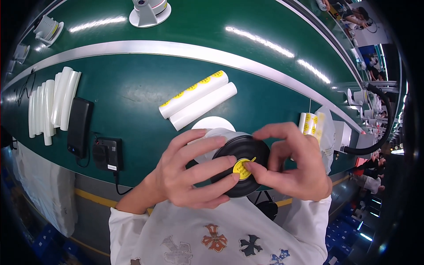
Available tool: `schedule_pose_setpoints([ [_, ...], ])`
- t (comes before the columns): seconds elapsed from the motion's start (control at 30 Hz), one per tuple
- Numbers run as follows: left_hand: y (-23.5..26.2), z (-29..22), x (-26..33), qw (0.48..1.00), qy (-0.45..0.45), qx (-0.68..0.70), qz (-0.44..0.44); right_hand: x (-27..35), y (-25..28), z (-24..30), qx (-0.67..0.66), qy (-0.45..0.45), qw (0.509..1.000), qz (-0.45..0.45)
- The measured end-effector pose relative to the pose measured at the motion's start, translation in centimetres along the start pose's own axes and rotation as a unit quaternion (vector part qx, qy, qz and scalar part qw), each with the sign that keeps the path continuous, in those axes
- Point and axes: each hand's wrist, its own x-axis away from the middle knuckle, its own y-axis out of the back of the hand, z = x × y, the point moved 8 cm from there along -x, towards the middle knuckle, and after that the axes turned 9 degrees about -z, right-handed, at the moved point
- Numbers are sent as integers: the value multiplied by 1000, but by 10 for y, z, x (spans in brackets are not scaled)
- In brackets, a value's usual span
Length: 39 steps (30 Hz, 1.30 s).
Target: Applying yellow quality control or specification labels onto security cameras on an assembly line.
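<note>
Between my hands, above the near edge of the green table, is a white camera with a round black face [238, 189] turned toward me. A round yellow sticker [241, 169] with a small tab sits at the middle of that face. My left hand [190, 170] wraps the camera from the left, its fingertips reaching the sticker's edge. My right hand [291, 163] is curled at the right side. Its thumb touches the sticker and its index finger bends over the black rim. A white disc [214, 123] shows behind the camera, partly hidden.
Two white rolls [198, 99], one yellow-printed, lie beyond my hands. Several white rolls [53, 104] sit left, beside a black handheld device [80, 126] and a black box with a cable [108, 154]. Yellow-printed rolls [308, 123] stand right. Another white camera [149, 13] rests on the far belt.
</note>
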Motion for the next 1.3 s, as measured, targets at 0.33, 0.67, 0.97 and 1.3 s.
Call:
schedule_pose_setpoints([
  [0.33,-13,-10,-12,992,-45,-101,55,2,0,-42,-136,-36,987,-82],
  [0.67,-21,-12,-20,987,-84,-93,100,3,-6,-45,-176,-19,982,-66],
  [0.97,2,-5,1,991,-83,-94,-43,4,-12,-55,-205,-36,976,-58],
  [1.3,0,-3,1,993,-95,-52,-50,5,-15,-77,-286,20,955,-73],
])
